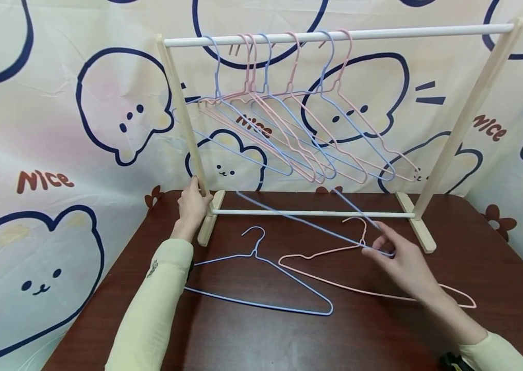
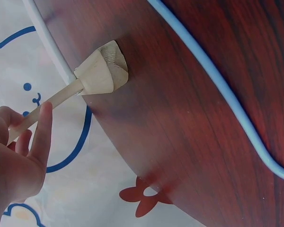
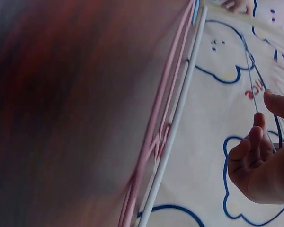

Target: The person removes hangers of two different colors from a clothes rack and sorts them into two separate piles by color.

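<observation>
On the dark wood counter (image 1: 261, 342): clothes rack at the back, two plastic hangers lying loose in front, one more in hand. Left hand (image 1: 191, 206) has its fingers wrapped round the lower part of the rack's left post (image 1: 171, 74), just above the foot (image 1: 207, 229); probably bracing, since the frame looks light and the feet narrow. Right hand (image 1: 402, 257) pinches a blue hanger (image 1: 319, 225) between thumb and fingers near one corner, off the counter in front of the rack. That grip leaves most of the hanger pointing at the rack, fingers clear of the hung ones. Can't tell where its hook is. Loose blue hanger (image 1: 292, 279) lies flat, one end hidden by the left sleeve (image 1: 150, 304); loose pink hanger (image 1: 335, 285) lies partly under the right forearm. Both look parked within easy reach. A row of pink and blue hangers (image 1: 294, 67) hangs by its hooks from the top rail (image 1: 405, 34), bunched left of centre, right stretch of rail unused.
</observation>
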A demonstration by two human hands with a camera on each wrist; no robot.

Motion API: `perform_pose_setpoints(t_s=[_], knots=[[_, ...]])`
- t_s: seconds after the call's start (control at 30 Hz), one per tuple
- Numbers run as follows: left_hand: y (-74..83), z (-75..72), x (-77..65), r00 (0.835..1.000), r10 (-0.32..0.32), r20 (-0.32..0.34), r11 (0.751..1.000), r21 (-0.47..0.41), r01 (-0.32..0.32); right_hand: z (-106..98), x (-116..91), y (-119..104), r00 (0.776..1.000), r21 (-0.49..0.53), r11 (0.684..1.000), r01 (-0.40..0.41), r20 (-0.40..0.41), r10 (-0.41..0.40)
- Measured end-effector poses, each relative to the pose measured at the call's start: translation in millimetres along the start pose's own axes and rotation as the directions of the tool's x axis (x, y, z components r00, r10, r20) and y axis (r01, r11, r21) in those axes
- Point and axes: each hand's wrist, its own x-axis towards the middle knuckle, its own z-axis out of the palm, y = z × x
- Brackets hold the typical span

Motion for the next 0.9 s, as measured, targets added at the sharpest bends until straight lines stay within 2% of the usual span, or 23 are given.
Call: perform_pose_setpoints(t_s=[0.23,0.37,0.57,0.77,0.9], knots=[[-0.4,0.8,-0.8,1.0,-0.003,0.002,1.0,-0.007,0.003,13,-7,-13,0.993,0.007,1.0,-0.023,0.117,0.022],[-0.5,0.9,0.2,1.0,0.003,-0.004,1.0,-0.003,-0.003,18,-10,-20,0.987,0.029,1.0,-0.012,0.16,0.007],[1.8,-0.1,-0.2,1.0,0.009,-0.007,1.0,0.002,-0.009,26,-16,-27,0.98,0.059,0.998,-0.001,0.201,-0.01],[1.6,-2.4,-2.1,1.0,0.012,-0.019,1.0,0.005,-0.012,42,-20,-36,0.974,0.093,0.995,0.03,0.22,-0.05],[0.4,-1.2,-2.0,1.0,0.007,-0.019,1.0,0.001,-0.007,53,-23,-45,0.963,0.128,0.991,0.03,0.261,-0.063]])
